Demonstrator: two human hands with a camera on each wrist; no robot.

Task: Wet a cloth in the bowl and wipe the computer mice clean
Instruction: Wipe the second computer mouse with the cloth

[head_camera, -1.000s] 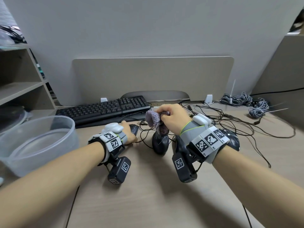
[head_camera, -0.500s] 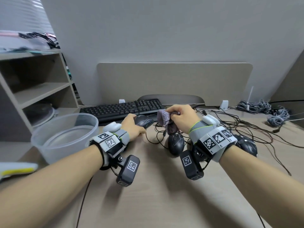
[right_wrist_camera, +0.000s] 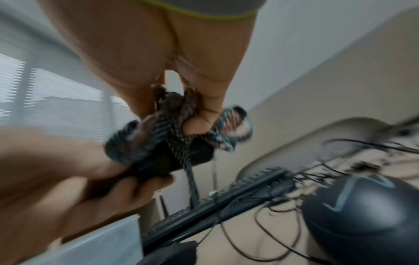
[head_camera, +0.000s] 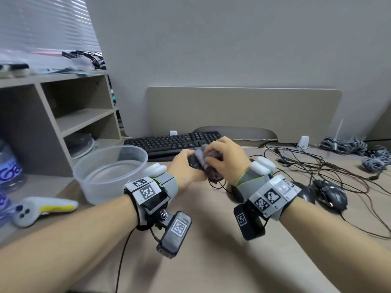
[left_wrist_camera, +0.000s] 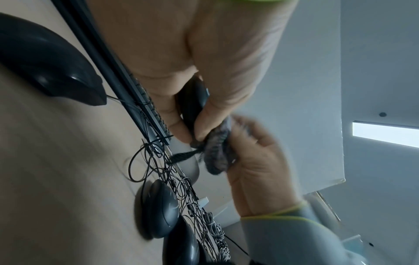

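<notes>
Held mouse (head_camera: 193, 163) mostly hidden under cloth (head_camera: 208, 163) and fingers; right wrist view motion-blurred.

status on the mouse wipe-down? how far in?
Done: cloth is out of the bowl; wetness not visible. In hand: left hand holds a black mouse lifted off the desk, right hand rubs the cloth over it. Left: other mice on the desk; wiped or not, can't tell.

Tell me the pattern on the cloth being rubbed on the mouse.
Fine grey-and-white check on the cloth; right wrist view.
</notes>
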